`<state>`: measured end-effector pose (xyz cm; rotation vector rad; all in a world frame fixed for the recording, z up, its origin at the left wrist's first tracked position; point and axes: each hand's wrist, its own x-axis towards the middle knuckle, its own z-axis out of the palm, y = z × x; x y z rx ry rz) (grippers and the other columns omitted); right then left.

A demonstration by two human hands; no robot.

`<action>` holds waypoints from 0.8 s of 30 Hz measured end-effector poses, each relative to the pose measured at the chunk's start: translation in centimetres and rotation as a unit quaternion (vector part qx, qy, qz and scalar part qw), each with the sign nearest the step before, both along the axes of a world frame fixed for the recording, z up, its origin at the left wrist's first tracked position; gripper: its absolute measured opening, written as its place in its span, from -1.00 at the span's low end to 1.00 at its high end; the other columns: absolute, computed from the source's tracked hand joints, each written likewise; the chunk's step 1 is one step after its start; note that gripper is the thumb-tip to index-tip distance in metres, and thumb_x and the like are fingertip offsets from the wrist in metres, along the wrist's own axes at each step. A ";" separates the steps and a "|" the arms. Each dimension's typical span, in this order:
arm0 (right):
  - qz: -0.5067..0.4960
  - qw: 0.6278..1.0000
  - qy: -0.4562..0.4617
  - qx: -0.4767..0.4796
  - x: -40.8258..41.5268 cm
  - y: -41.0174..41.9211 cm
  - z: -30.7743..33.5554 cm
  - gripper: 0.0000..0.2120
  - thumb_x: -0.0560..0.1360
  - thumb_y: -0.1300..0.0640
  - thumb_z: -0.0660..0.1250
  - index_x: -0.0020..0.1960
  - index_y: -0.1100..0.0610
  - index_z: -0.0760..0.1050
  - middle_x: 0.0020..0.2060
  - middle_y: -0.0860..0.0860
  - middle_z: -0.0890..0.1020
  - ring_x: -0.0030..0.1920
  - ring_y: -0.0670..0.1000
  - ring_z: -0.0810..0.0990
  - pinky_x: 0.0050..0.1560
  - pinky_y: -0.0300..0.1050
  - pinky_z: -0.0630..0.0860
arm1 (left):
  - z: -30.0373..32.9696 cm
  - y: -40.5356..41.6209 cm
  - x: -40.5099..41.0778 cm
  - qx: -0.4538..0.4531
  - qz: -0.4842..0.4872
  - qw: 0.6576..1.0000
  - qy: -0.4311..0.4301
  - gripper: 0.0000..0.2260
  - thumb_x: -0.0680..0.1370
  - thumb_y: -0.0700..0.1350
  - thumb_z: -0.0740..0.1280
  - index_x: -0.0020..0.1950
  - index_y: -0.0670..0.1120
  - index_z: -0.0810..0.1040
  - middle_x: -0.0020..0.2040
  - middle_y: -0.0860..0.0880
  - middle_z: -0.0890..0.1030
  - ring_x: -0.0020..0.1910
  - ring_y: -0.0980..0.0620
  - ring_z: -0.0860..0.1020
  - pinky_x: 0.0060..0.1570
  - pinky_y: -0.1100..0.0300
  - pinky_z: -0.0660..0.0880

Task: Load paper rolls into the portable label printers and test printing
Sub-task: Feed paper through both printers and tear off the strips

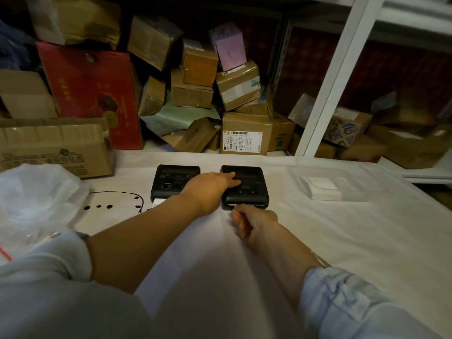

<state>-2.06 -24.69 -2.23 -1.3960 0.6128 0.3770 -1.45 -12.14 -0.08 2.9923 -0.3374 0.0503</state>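
Two black portable label printers lie side by side on a white cloth-covered table (318, 241). The left printer (171, 182) has a bit of white paper sticking out at its near edge. My left hand (210, 187) lies flat on top of the right printer (252, 189), pressing on its lid. My right hand (252, 221) is at that printer's near edge, its fingers pinched at the white paper strip in the slot. A stack of white label paper (322, 189) rests to the right of the printers.
A crumpled clear plastic bag (36, 199) lies at the left. A cardboard box (53, 148) stands at the table's back left. Behind the table are several piled parcels (244, 133) and a white shelf post (337, 77).
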 end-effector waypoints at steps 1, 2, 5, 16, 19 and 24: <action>-0.004 1.000 0.005 0.004 0.0 0.0 0.0 -0.94 0.45 0.29 0.41 -0.12 0.30 0.57 -0.43 0.13 0.60 -0.68 -0.09 0.50 -0.60 -0.34 0.44 | 0.1 0.0 0.1 0.005 0.001 1.000 0.000 -0.37 0.53 -0.33 0.24 0.51 0.11 0.17 0.55 0.06 0.13 0.50 -0.05 0.21 0.46 -0.01 0.22; -0.004 1.000 0.009 0.008 0.0 0.0 0.1 -0.94 0.45 0.30 0.41 -0.12 0.30 0.58 -0.44 0.13 0.60 -0.68 -0.09 0.50 -0.61 -0.35 0.44 | 0.1 -0.1 0.1 0.012 0.003 1.000 0.002 -0.37 0.52 -0.33 0.24 0.51 0.10 0.17 0.55 0.05 0.14 0.50 -0.06 0.21 0.46 -0.01 0.22; 0.000 1.000 0.017 0.016 0.0 0.0 0.1 -0.94 0.45 0.29 0.42 -0.14 0.29 0.59 -0.44 0.12 0.62 -0.66 -0.09 0.52 -0.60 -0.34 0.45 | 0.2 -0.4 0.4 0.032 0.016 0.999 0.021 -0.36 0.53 -0.29 0.26 0.53 0.09 0.14 0.54 -0.01 0.19 0.48 -0.09 0.24 0.45 -0.03 0.23; -0.051 0.991 0.041 0.115 0.4 1.1 -0.1 -0.88 0.44 0.30 0.39 -0.02 0.27 0.59 -0.48 0.10 0.62 -0.62 -0.05 0.56 -0.61 -0.26 0.49 | 0.5 -0.5 0.2 0.014 0.007 1.000 0.009 -0.39 0.52 -0.30 0.27 0.50 0.09 0.20 0.54 0.03 0.19 0.48 -0.08 0.25 0.44 -0.02 0.24; -0.061 0.996 -0.007 0.057 0.6 0.9 -0.3 -0.91 0.45 0.23 0.35 -0.09 0.26 0.55 -0.40 0.13 0.56 -0.48 0.02 0.54 -0.44 -0.18 0.56 | -0.1 -0.3 0.1 -0.123 0.027 0.992 0.009 -0.48 0.56 -0.28 0.24 0.48 0.06 0.27 0.52 0.03 0.24 0.47 -0.04 0.28 0.45 0.05 0.23; -0.136 0.968 -0.150 -0.146 1.9 -1.7 -0.4 -0.62 0.55 0.04 0.23 0.32 0.15 0.39 0.22 0.15 0.51 0.18 0.18 0.51 0.20 0.06 0.44 | -0.7 -1.7 -0.5 -0.430 0.193 0.882 0.016 -0.56 0.57 -0.16 0.29 0.44 -0.16 0.33 0.38 -0.15 0.43 0.38 -0.13 0.39 0.35 0.04 0.33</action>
